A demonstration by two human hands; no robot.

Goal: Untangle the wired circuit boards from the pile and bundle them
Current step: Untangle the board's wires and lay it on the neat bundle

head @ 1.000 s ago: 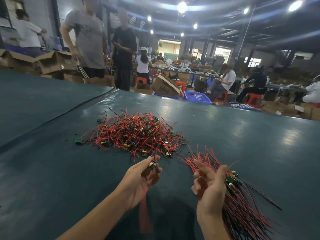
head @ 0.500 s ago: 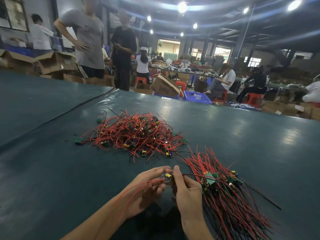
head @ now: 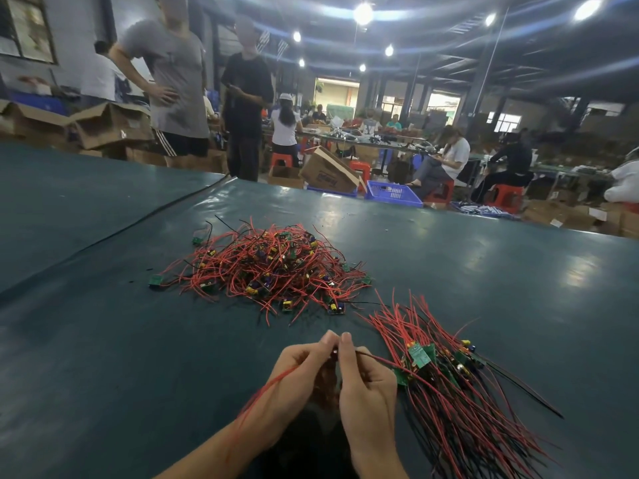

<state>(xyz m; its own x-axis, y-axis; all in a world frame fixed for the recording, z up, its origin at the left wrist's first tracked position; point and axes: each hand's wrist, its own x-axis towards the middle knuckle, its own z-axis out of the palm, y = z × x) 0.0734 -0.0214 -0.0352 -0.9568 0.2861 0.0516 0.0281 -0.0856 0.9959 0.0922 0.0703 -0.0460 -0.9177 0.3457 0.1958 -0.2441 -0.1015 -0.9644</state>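
A tangled pile of small green circuit boards with red and black wires (head: 273,267) lies on the dark green table (head: 103,340). To its right lies a sorted bundle of wired boards (head: 446,382) with wires laid roughly parallel. My left hand (head: 294,378) and my right hand (head: 366,385) meet just in front of the pile, fingertips pinching one small wired board (head: 334,352) between them. Its red wire trails left over my left wrist; another strand runs right toward the bundle. The board itself is mostly hidden by my fingers.
Two people stand at the table's far left edge (head: 179,84). Beyond the table sit cardboard boxes (head: 110,126), a blue basket (head: 392,193), red stools and seated workers at benches. A seam (head: 138,219) crosses the table on the left.
A second ago my hands were apart, the left holding a board. They came together and now both pinch the one board, held slightly nearer the pile.
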